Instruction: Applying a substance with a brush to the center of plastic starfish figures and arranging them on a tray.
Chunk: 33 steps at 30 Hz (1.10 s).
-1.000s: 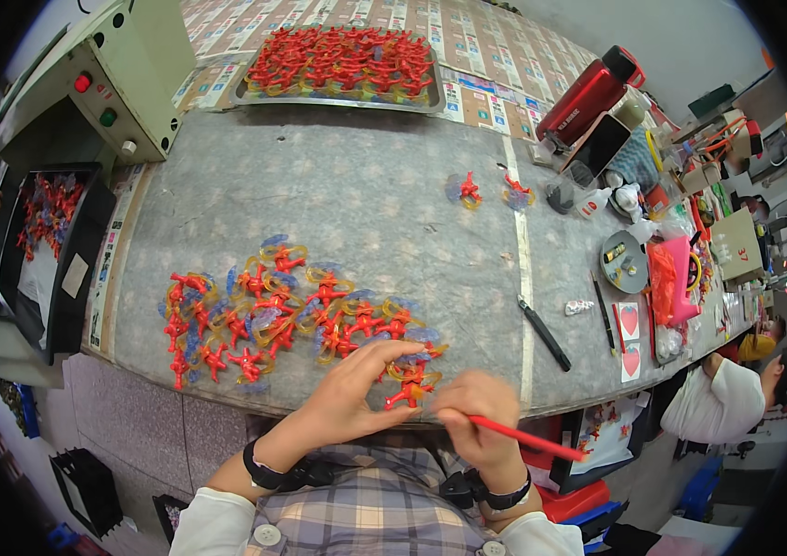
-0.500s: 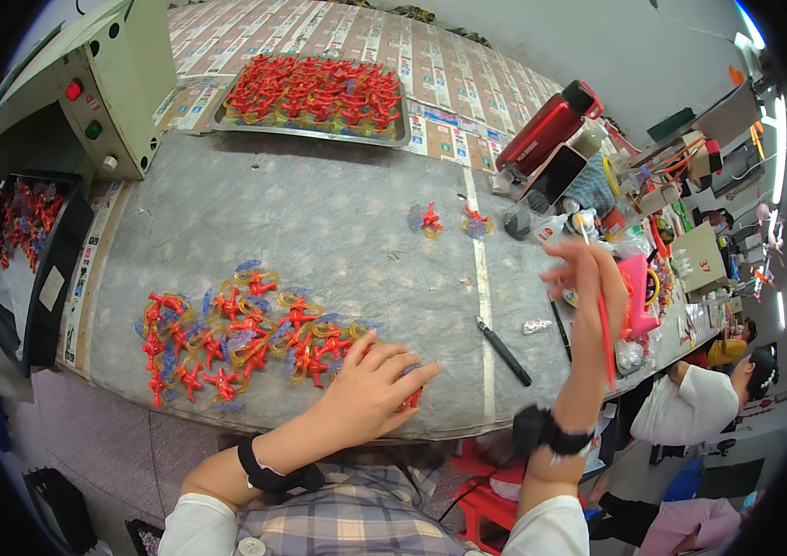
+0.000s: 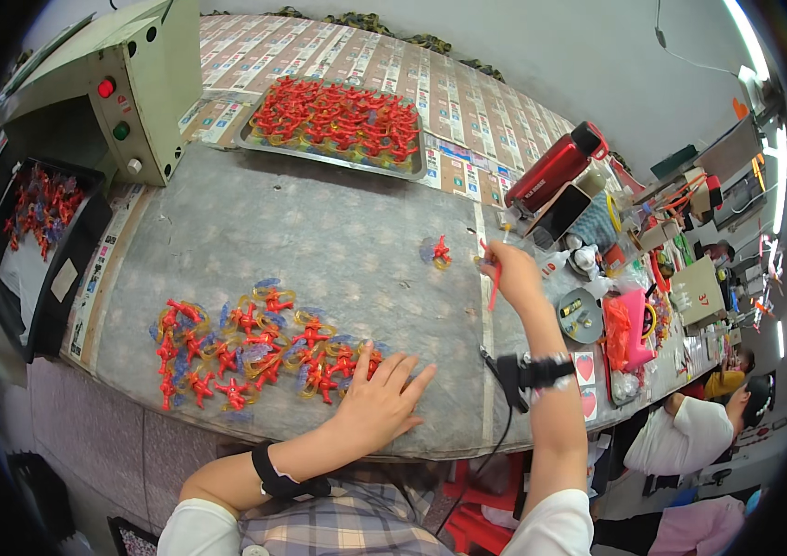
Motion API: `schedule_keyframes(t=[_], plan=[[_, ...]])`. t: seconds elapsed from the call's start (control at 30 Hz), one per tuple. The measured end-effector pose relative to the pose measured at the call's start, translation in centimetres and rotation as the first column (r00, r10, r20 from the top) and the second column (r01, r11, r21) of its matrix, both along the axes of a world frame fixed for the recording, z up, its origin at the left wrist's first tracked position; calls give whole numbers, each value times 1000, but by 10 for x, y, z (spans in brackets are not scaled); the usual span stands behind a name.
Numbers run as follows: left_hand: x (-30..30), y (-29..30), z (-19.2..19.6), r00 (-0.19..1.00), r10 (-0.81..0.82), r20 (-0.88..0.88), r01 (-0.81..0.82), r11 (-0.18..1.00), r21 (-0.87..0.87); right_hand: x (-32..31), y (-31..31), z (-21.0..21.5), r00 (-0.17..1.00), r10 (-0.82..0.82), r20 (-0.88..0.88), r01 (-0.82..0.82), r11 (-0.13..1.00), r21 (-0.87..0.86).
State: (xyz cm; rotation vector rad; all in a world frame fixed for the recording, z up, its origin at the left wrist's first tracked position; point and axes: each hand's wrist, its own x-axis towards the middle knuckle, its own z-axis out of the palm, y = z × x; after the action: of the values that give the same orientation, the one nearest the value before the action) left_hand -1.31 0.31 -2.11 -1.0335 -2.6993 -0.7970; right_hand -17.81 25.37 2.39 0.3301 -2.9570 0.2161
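Nearest, the left hand (image 3: 377, 400) is laid flat on the grey mat (image 3: 319, 241) with its fingers spread, the fingertips touching the edge of the heap of red figures (image 3: 254, 347), seemingly so that the loose pieces are kept gathered within easy reach. Farther out, the right hand (image 3: 509, 273) is stretched forward on a straight arm, a red stick (image 3: 496, 278) pinched between thumb and fingers and hanging downward, just right of a single red figure (image 3: 441, 251) set apart from the heap.

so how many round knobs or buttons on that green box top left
3 on the green control box, down its right face: a red button on top, a green button in the middle, a white knob lowest. Other faces are hidden.
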Motion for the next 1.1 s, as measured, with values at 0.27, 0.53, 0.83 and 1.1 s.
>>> schedule_keyframes(t=[0.27, 0.53, 0.83, 1.1], plan=[[-2, -31, 24, 816, -289, 500, -160, 719, 676, 167, -76, 54, 863, 491, -119, -500, 863, -74], [11, -42, 16, 540, -516, 665, -298, 621, 725, 199, -100, 29, 932, 330, -153, -363, 816, -450], [15, -43, 19, 454, -607, 652, -350, 552, 757, 204, -108, 9, 956, 88, 279, 239, 315, -918], [14, -47, 16, 447, -603, 661, -310, 588, 747, 209, -106, 2, 912, 181, 369, 363, 66, -930]])
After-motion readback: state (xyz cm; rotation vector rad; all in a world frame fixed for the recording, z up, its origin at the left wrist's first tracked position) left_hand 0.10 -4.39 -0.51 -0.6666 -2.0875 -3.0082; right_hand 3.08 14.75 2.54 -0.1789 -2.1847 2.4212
